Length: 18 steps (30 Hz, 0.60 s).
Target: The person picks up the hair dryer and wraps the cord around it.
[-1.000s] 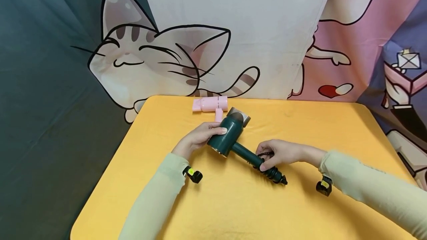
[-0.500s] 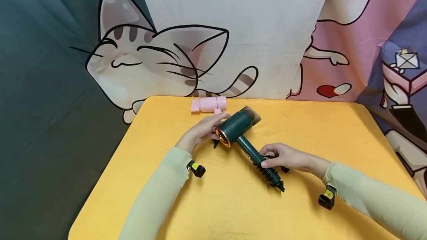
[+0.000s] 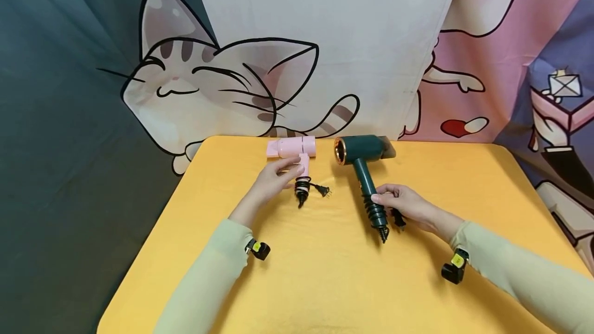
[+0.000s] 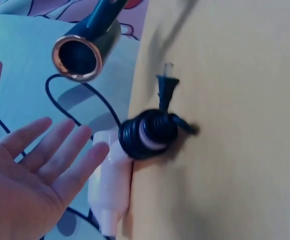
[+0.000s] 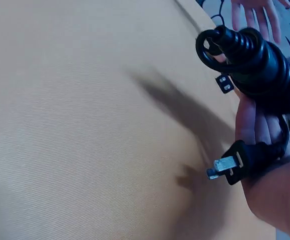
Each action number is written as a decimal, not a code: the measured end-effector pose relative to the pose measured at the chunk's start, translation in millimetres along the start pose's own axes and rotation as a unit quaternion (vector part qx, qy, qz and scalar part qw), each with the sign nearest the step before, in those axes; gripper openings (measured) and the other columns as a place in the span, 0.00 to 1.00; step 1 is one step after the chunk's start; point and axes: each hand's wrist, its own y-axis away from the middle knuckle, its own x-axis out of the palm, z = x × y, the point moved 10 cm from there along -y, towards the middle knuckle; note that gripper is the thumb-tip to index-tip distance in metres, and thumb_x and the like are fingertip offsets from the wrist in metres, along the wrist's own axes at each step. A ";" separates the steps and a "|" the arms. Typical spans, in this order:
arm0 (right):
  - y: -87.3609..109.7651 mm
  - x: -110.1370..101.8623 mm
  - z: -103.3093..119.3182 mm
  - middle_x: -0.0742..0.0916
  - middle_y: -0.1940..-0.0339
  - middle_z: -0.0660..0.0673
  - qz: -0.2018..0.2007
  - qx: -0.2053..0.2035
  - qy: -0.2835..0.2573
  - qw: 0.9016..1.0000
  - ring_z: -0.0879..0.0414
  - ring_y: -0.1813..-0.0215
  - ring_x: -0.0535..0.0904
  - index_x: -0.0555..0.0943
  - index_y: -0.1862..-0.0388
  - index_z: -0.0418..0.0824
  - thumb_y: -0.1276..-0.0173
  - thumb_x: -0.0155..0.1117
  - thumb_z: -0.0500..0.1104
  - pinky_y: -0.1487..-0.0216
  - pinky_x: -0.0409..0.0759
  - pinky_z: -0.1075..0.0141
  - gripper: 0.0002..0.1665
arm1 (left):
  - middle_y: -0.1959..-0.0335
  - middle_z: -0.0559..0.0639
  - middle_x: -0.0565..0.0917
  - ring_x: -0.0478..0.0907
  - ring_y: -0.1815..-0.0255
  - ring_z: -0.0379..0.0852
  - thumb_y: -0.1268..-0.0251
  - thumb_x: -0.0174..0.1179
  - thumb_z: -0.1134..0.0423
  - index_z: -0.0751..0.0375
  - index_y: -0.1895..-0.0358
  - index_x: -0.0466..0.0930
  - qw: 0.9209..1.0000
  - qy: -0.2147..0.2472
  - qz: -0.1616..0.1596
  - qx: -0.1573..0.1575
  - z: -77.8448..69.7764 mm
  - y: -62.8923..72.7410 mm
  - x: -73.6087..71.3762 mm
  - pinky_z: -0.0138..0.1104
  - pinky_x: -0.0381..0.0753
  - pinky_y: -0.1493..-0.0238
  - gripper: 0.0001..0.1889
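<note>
My right hand [image 3: 410, 206] grips the handle of a dark green hair dryer [image 3: 365, 147] with a copper-coloured rear ring. Black cord is coiled around the lower handle, and its two-pin plug [image 5: 244, 161] hangs beside the palm in the right wrist view. A shadow on the table shows the dryer held above it. A smaller pink hair dryer [image 3: 291, 147] lies near the far edge, with a black cord wound on its handle and the plug [image 3: 321, 189] to the right. Beside that handle is my left hand [image 3: 273, 180], its fingers extended and holding nothing in the left wrist view.
Both dryers are near the back of a yellow-covered table [image 3: 306, 282]. Directly behind it hangs a cloth backdrop [image 3: 371, 30] with cartoon drawings. A dark green curtain [image 3: 69, 169] hangs on the left.
The green hair dryer has moved right and away with my right hand, turning more upright. My left hand has let go of it and is now beside the pink dryer's handle, which has come into view.
</note>
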 end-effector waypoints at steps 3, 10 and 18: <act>-6.2 -7.1 -4.4 0.86 0.61 0.49 -0.017 0.016 -0.027 0.999 0.57 0.63 0.77 0.74 0.36 0.28 0.18 0.64 0.50 0.60 0.81 0.63 0.27 | 0.29 0.56 0.81 0.80 0.31 0.58 0.25 0.67 0.47 0.57 0.23 0.75 0.996 -0.081 -0.016 0.025 -1.3 10.6 -8.2 0.51 0.80 0.31 0.33; -20.4 -24.4 -17.0 0.81 0.65 0.50 -0.063 0.044 -0.032 0.997 0.56 0.65 0.75 0.74 0.35 0.30 0.19 0.64 0.56 0.62 0.79 0.64 0.32 | 0.24 0.53 0.76 0.72 0.23 0.57 0.31 0.67 0.35 0.50 0.20 0.72 0.959 -0.275 -0.054 0.039 12.6 33.8 -23.5 0.56 0.71 0.24 0.41; -40.1 -29.2 -24.0 0.82 0.59 0.50 -0.094 0.060 -0.043 0.993 0.59 0.63 0.78 0.71 0.27 0.29 0.23 0.66 0.62 0.59 0.86 0.66 0.44 | 0.24 0.60 0.76 0.74 0.25 0.62 0.31 0.68 0.38 0.55 0.21 0.72 0.915 -0.387 -0.100 0.052 27.6 54.0 -34.1 0.61 0.79 0.34 0.41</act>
